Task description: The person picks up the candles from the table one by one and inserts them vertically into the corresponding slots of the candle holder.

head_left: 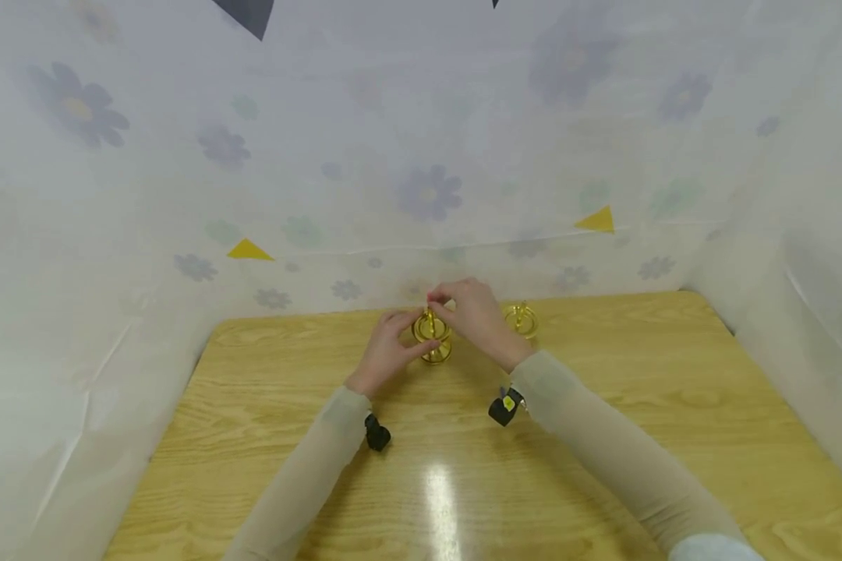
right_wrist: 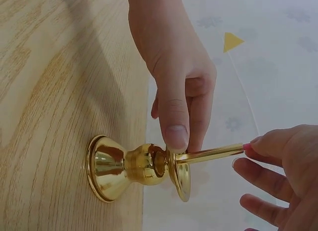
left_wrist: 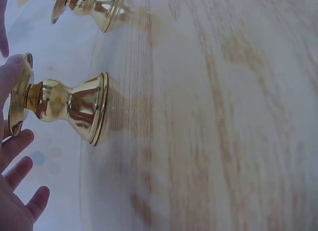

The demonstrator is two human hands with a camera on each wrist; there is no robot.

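The left hand [right_wrist: 174, 77] steadies the brass candlestick's [right_wrist: 134, 166] drip pan rim, while right-hand fingers [right_wrist: 271, 144] pinch the gold taper [right_wrist: 211, 153] at its tip. The candlestick looks heavy, rigid and slick, so its narrow waist seems the best hold. A second candlestick [head_left: 520, 319] stands at 3 o'clock on the bench [head_left: 603, 436].

Staged booth: floral sheeting [head_left: 421, 156] around table [head_left: 603, 467]

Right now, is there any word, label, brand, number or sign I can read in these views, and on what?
None readable: neither brass candlestick shows lettering.
The yellow tag on the black wrist camera is too small to read.
The yellow triangles on the flowered sheet are blank.
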